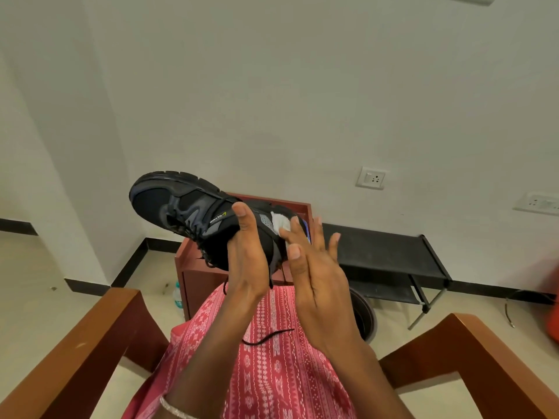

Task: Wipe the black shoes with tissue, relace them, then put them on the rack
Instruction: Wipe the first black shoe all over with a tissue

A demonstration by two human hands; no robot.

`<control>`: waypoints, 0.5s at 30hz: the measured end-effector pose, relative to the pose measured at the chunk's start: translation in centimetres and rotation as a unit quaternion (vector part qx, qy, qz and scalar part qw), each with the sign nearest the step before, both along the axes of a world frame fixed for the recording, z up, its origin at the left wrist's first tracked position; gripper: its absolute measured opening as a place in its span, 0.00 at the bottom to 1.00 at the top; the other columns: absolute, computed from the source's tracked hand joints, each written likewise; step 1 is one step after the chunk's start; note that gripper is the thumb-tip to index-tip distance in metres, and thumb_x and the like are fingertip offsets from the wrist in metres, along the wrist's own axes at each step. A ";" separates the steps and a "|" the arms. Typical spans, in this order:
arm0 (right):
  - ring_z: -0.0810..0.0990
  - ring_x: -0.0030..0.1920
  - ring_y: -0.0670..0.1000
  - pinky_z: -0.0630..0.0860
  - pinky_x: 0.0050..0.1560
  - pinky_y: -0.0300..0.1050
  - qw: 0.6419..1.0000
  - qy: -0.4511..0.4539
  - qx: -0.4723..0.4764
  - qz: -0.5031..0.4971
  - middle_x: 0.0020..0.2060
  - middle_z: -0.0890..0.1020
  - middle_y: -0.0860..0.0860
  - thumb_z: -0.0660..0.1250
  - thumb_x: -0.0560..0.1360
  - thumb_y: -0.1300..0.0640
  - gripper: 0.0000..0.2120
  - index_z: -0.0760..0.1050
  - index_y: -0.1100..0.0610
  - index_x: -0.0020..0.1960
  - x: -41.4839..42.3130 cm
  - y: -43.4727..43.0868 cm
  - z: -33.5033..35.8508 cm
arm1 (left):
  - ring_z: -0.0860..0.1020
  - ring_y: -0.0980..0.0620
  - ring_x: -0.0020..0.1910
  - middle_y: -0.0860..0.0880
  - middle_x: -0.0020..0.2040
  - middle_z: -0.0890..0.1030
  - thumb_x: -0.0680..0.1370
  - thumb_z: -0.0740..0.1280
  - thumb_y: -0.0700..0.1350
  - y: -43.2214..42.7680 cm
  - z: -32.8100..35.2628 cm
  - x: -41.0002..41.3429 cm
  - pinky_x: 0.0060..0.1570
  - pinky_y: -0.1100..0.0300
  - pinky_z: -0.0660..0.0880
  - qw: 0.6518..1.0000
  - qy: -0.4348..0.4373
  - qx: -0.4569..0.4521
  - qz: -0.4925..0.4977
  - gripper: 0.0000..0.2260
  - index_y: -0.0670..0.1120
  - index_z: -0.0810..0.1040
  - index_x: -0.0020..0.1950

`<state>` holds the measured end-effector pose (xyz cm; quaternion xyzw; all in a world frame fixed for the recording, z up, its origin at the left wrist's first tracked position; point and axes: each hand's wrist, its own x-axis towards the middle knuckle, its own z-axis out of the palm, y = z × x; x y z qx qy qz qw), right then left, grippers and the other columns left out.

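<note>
The work looks to be in its first stage, the wiping. One black shoe (181, 207) is held up in the air over the person's lap (266, 373), toe pointing up and to the left; the left hand (248, 261) grips it from beneath, thumb curled over the near side. The right hand (314, 273) has its fingers straight and spread, pressing a white tissue (280, 220) flat against the heel end. The lace (266, 335) hangs loose, one end trailing down onto the lap, so relacing appears not yet done. The black rack (387, 249) stands well apart behind the hands, and no shoe shows on the part of it in view. The second shoe is out of sight, so its state cannot be told — by this view, most of the task remains.
</note>
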<state>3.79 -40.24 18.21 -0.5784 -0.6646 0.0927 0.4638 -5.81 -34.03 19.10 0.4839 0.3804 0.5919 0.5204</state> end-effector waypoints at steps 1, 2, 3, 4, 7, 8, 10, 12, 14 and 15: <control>0.46 0.80 0.40 0.40 0.80 0.50 1.000 0.003 -0.004 -0.002 0.76 0.63 0.40 0.45 0.84 0.41 0.22 0.66 0.42 0.73 0.1 -0.2 -0.2 | 0.74 0.50 0.46 0.36 0.42 0.78 0.65 0.47 0.83 0.0 0.0 0.0 0.57 0.39 0.74 1.000 0.006 0.003 0.000 0.39 0.51 0.73 0.48; 0.46 0.79 0.40 0.40 0.80 0.50 1.000 0.006 -0.007 -0.004 0.76 0.63 0.39 0.45 0.84 0.40 0.22 0.66 0.42 0.73 0.1 -0.2 -0.2 | 0.74 0.50 0.45 0.35 0.41 0.78 0.65 0.47 0.84 0.0 0.1 0.0 0.56 0.41 0.75 1.000 0.013 0.011 0.002 0.39 0.50 0.73 0.47; 0.46 0.79 0.40 0.40 0.80 0.50 1.000 0.009 -0.008 -0.005 0.76 0.63 0.39 0.45 0.84 0.40 0.23 0.67 0.44 0.74 0.1 0.0 0.0 | 0.73 0.51 0.46 0.39 0.41 0.77 0.64 0.46 0.84 -0.1 0.1 0.1 0.53 0.45 0.74 1.000 0.022 0.019 0.005 0.39 0.50 0.72 0.46; 0.46 0.80 0.40 0.40 0.80 0.50 1.000 0.013 -0.007 -0.002 0.76 0.63 0.40 0.45 0.84 0.40 0.24 0.67 0.45 0.74 0.1 0.4 0.2 | 0.72 0.52 0.46 0.43 0.43 0.76 0.64 0.46 0.84 -0.2 0.2 0.1 0.52 0.49 0.72 0.999 0.029 0.027 0.009 0.38 0.51 0.72 0.44; 0.43 0.80 0.41 0.39 0.80 0.53 1.000 0.013 -0.008 0.018 0.77 0.64 0.44 0.46 0.85 0.42 0.24 0.67 0.48 0.75 -0.3 2.1 1.5 | 0.77 0.52 0.44 0.47 0.42 0.79 0.66 0.46 0.82 -0.5 0.5 0.2 0.53 0.54 0.73 0.998 0.039 0.045 0.014 0.31 0.60 0.75 0.37; 0.43 0.79 0.40 0.39 0.80 0.54 1.000 0.007 -0.009 0.022 0.77 0.64 0.45 0.47 0.86 0.44 0.23 0.68 0.49 0.75 -0.4 2.7 1.8 | 0.80 0.54 0.44 0.49 0.41 0.82 0.68 0.45 0.81 -0.6 0.4 0.3 0.54 0.54 0.75 0.998 0.046 0.049 0.013 0.32 0.60 0.78 0.37; 0.42 0.79 0.39 0.39 0.80 0.54 1.000 -0.008 -0.013 0.019 0.77 0.64 0.46 0.48 0.86 0.46 0.23 0.70 0.52 0.74 -0.4 3.5 2.1 | 0.84 0.54 0.43 0.47 0.40 0.85 0.69 0.44 0.79 -0.7 0.1 0.6 0.51 0.53 0.79 0.997 0.060 0.053 0.012 0.34 0.60 0.82 0.40; 0.41 0.79 0.39 0.39 0.80 0.55 0.999 -0.027 -0.010 0.018 0.77 0.63 0.46 0.47 0.85 0.45 0.24 0.70 0.52 0.74 -0.3 3.8 2.0 | 0.83 0.51 0.40 0.42 0.37 0.83 0.70 0.44 0.78 -0.7 0.1 0.6 0.48 0.51 0.79 0.997 0.057 0.049 0.017 0.36 0.55 0.82 0.39; 0.42 0.80 0.41 0.40 0.80 0.57 0.999 -0.040 0.007 0.019 0.78 0.61 0.46 0.46 0.85 0.43 0.24 0.69 0.50 0.75 -0.3 3.3 1.5 | 0.80 0.52 0.39 0.40 0.38 0.82 0.72 0.45 0.75 -0.7 0.3 0.4 0.47 0.54 0.77 0.998 0.038 0.037 0.019 0.33 0.55 0.80 0.34; 0.42 0.80 0.43 0.41 0.80 0.58 0.999 -0.038 0.016 0.018 0.78 0.60 0.45 0.46 0.85 0.43 0.24 0.67 0.49 0.75 -0.3 2.9 1.1 | 0.79 0.53 0.41 0.41 0.39 0.81 0.72 0.45 0.75 -0.8 0.5 0.4 0.48 0.57 0.76 0.999 0.025 0.032 0.016 0.30 0.56 0.78 0.34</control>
